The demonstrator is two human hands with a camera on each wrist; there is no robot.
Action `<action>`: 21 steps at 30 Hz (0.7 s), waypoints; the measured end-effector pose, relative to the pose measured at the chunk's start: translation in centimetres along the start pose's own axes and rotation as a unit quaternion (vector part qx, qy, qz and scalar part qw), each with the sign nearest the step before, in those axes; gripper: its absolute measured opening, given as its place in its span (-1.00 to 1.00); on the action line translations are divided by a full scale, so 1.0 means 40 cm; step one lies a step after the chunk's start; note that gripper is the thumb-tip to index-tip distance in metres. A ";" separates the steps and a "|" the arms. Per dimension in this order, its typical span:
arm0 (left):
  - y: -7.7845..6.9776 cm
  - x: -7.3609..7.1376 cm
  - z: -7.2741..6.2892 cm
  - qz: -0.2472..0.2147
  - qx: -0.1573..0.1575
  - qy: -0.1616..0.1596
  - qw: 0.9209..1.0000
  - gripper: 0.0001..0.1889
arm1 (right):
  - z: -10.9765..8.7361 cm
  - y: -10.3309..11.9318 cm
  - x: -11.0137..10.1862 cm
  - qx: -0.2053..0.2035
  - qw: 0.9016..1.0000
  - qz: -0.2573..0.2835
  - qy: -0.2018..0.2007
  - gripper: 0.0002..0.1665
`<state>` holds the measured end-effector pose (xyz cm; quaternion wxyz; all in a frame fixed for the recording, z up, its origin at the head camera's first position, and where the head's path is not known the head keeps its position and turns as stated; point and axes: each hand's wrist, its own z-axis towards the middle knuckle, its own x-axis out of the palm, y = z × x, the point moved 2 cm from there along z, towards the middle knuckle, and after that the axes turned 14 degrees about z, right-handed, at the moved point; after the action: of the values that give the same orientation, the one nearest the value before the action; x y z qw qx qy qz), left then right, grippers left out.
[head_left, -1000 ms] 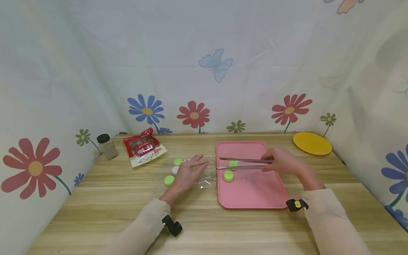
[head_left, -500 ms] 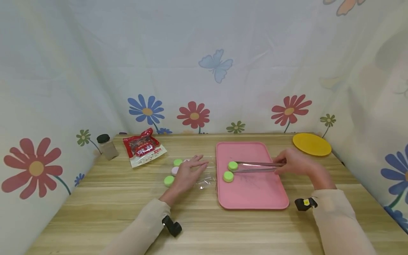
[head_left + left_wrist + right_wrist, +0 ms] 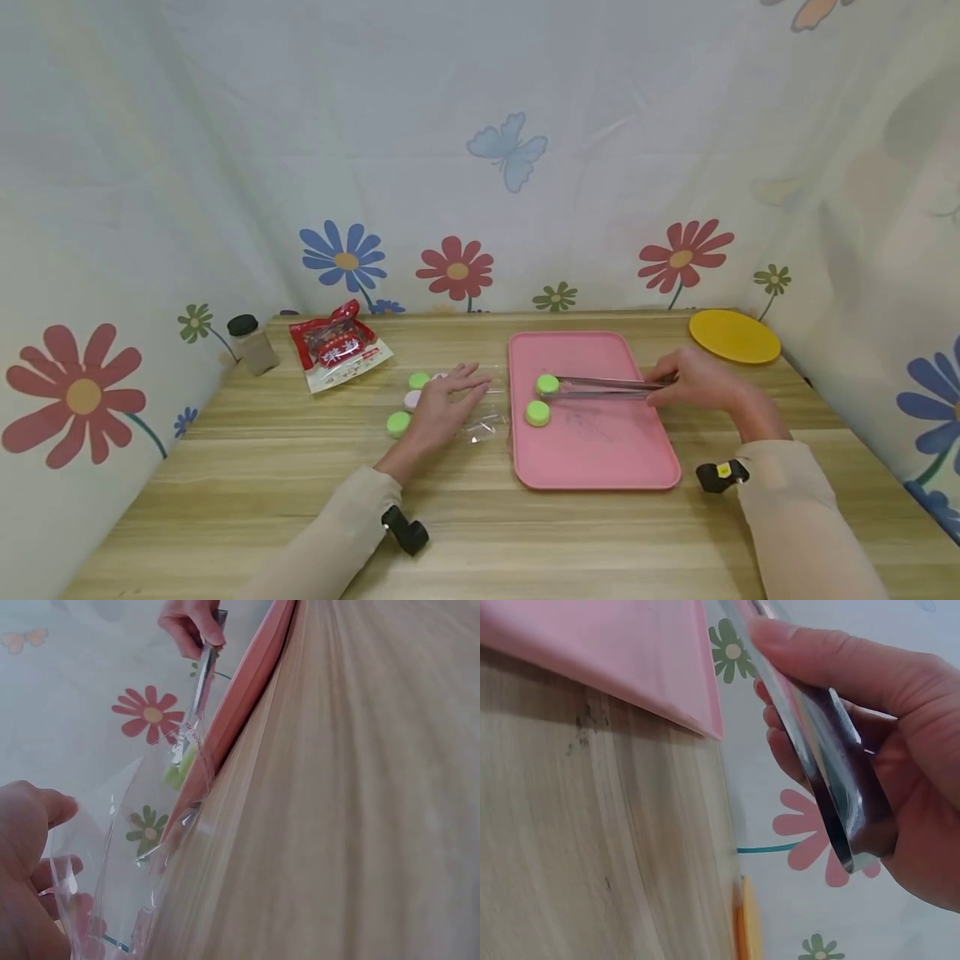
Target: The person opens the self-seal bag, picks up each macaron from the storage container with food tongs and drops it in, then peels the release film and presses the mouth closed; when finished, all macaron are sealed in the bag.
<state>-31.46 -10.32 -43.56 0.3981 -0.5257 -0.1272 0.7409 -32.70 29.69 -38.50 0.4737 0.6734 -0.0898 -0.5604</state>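
My right hand [image 3: 693,383] grips metal tongs [image 3: 840,780] whose arms reach left over the pink tray [image 3: 600,454]. At their tips is a green macaron [image 3: 547,384], with one tong arm at either side of it. Just in front of it on the tray lies another green macaron [image 3: 537,413]. My left hand [image 3: 442,407] lies over a clear plastic bag [image 3: 124,847], fingers spread near its mouth, which faces the tray. In the left wrist view, fingers [image 3: 67,870] show through the film. Inside the bag are green macarons [image 3: 398,424] and a pale one [image 3: 412,401], partly hidden by the hand.
A red and white food packet [image 3: 339,348] lies at the back left, beside a dark-lidded jar [image 3: 255,346]. At the back right is a yellow plate [image 3: 735,337]. A flowered cloth [image 3: 585,208] hangs behind the wooden table [image 3: 480,533].
The tongs, first spread and reaching to the tray's left edge, have drawn back right with my right hand, and their arms have closed together at the farther green macaron. My left hand stays put.
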 end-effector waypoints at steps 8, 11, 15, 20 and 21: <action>-0.001 -0.003 -0.004 0.004 -0.007 -0.001 1.000 -0.72 | 0.012 0.046 0.017 0.010 1.000 0.005 -0.001 -0.69; -0.005 -0.004 -0.003 0.006 -0.005 -0.002 1.000 -0.72 | 0.016 0.067 0.024 0.011 1.000 -0.001 0.001 -0.72; -0.011 -0.006 -0.003 0.008 0.000 -0.004 1.000 -0.73 | 0.019 0.089 0.028 0.002 1.000 -0.004 0.000 -0.72; -0.013 -0.007 -0.006 0.006 -0.005 -0.001 1.000 -0.71 | 0.027 0.114 0.038 -0.029 0.999 -0.025 0.006 -0.73; -0.013 -0.006 -0.007 0.007 -0.005 -0.001 1.000 -0.71 | 0.030 0.117 0.042 -0.034 0.999 -0.029 0.008 -0.72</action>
<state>-30.94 -10.24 -43.20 0.3906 -0.5277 -0.1277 0.7434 -31.19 25.42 -36.08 0.4803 0.6639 -0.0473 -0.5712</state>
